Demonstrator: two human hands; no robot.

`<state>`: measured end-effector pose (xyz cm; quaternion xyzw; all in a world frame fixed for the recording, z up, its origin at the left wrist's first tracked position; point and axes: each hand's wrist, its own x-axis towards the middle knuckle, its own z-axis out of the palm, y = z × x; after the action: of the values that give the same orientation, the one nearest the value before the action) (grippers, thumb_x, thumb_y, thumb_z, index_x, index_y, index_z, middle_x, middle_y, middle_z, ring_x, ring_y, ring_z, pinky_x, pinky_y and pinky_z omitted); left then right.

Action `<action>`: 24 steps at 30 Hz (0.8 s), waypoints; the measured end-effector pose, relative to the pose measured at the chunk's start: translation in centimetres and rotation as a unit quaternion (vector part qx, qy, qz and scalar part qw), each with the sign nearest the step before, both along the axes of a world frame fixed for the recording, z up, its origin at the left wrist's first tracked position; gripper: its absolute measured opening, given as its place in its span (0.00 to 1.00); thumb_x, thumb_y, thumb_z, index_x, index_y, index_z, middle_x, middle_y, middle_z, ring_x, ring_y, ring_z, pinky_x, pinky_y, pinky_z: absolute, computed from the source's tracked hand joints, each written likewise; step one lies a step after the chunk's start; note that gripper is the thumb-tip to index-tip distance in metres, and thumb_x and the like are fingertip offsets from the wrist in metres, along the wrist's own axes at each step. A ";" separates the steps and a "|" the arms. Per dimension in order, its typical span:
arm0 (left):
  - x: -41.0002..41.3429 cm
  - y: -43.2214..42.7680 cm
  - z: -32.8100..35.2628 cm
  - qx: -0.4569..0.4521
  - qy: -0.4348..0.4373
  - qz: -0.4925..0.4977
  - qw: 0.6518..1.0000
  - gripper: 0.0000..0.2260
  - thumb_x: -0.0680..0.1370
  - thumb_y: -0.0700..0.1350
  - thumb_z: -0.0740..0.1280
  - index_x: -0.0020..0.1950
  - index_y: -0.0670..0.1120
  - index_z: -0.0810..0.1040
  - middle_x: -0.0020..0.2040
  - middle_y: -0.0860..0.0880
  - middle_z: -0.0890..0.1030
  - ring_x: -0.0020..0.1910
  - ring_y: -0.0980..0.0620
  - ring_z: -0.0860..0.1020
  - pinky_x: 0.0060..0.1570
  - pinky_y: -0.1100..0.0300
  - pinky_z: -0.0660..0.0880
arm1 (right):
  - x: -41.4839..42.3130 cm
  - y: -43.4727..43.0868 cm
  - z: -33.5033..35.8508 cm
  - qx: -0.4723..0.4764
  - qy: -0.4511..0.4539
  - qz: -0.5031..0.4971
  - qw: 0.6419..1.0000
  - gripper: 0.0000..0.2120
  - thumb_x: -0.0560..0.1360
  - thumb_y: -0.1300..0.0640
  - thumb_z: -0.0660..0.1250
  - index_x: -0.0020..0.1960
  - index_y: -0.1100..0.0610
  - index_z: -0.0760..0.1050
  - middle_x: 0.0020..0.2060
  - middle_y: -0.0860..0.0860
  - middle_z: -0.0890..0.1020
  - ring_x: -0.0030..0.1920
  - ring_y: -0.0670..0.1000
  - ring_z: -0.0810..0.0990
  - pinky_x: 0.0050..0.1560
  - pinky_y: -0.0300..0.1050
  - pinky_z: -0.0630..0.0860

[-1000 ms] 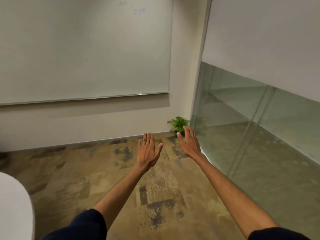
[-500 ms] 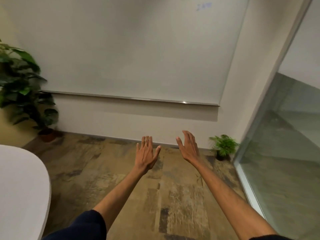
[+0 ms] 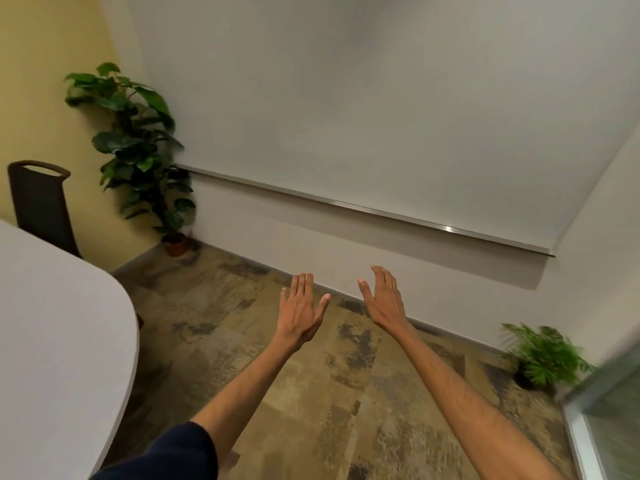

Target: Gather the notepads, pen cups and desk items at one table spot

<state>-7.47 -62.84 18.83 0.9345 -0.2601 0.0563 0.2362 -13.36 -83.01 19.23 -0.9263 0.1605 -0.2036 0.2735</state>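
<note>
Both arms are stretched out in front of me over the floor. My left hand (image 3: 300, 310) is flat with fingers extended and holds nothing. My right hand (image 3: 382, 297) is beside it, a hand's width away, also spread and holding nothing. The rounded end of a white table (image 3: 62, 327) fills the left side, to the left of my left arm. No notepads, pen cups or desk items are in sight.
A dark chair back (image 3: 40, 202) stands behind the table at the far left. A tall potted plant (image 3: 138, 147) is in the left corner, a small fern (image 3: 543, 355) near the glass partition (image 3: 609, 424) at right. A whiteboard (image 3: 363, 109) covers the wall ahead.
The view has swung to the left: the fern and glass partition slid right, while the table, tall plant and chair came into view. Both hands stay spread in front.
</note>
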 end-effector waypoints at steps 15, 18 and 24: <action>26.6 3.7 0.4 0.021 -0.011 0.120 0.992 0.33 0.80 0.64 0.42 0.79 0.45 0.49 0.80 0.46 0.51 0.79 0.48 0.46 0.76 0.43 0.50 | 30.9 3.4 0.2 0.006 0.002 0.130 0.992 0.29 0.80 0.38 0.51 0.76 0.53 0.58 0.75 0.53 0.61 0.75 0.53 0.59 0.73 0.54 0.60; 31.6 5.4 1.1 0.028 -0.020 0.142 0.989 0.34 0.80 0.65 0.42 0.79 0.45 0.50 0.80 0.46 0.51 0.79 0.48 0.47 0.76 0.43 0.50 | 36.5 5.3 0.9 0.010 -0.004 0.148 0.989 0.29 0.80 0.39 0.51 0.76 0.53 0.58 0.76 0.53 0.61 0.75 0.53 0.59 0.73 0.54 0.59; 38.7 8.7 1.0 0.023 -0.014 0.192 0.981 0.35 0.79 0.66 0.39 0.80 0.45 0.48 0.80 0.46 0.49 0.79 0.48 0.45 0.76 0.43 0.48 | 45.7 8.7 0.6 0.008 0.001 0.202 0.979 0.29 0.80 0.39 0.51 0.76 0.53 0.58 0.75 0.52 0.61 0.75 0.52 0.59 0.73 0.53 0.59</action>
<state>31.19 -54.17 19.85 0.9713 -0.0800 0.1079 0.1961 32.37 -74.32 19.86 -0.9377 -0.0280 -0.1416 0.3161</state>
